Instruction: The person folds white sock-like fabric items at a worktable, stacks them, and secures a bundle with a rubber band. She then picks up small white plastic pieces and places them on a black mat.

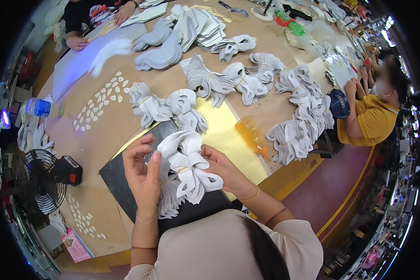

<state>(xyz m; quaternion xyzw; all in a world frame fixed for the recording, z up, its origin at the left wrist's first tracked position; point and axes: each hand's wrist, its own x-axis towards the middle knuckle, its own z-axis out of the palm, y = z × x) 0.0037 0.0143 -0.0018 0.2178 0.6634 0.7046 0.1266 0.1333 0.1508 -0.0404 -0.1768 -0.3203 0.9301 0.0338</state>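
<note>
Close in front of me is a bundle of white cut-out shoe-upper-like pieces, cinched by a tan band around its middle. My right hand grips its right side, some fingers hidden behind it. My left hand is raised at the bundle's left, fingers apart; whether the thumb touches the pieces is unclear. Below and partly behind lies another stack of white pieces, on a black board. Just beyond are more banded bundles of the same pieces.
Several banded bundles line the table's right side, near an orange bottle lying on its side. Small white ovals lie to the left. A fan stands at the left edge. Co-workers' hands are at the far side.
</note>
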